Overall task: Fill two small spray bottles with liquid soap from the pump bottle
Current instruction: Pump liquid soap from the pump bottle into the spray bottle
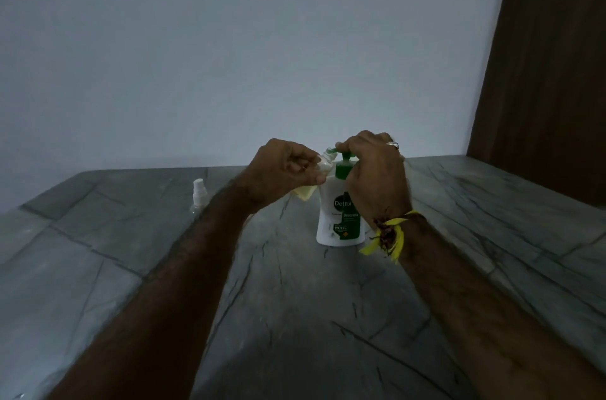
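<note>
While the grey veined stone counter [131, 235] lies in dim light, a small clear spray bottle with white cap [199, 193] is seen upright at 9 o'clock of the pump bottle, well apart. A second small bottle, tilted, holding pale yellow liquid [306, 191], is pinched in the curled fingers of the left hand [282, 173], its open mouth just at the green nozzle. The white, rounded pump bottle [337, 216] stands upright at centre. Its green pump head is covered by the right hand [373, 170], fingers curled over it. A yellow thread band [392, 234] is worn at that wrist.
</note>
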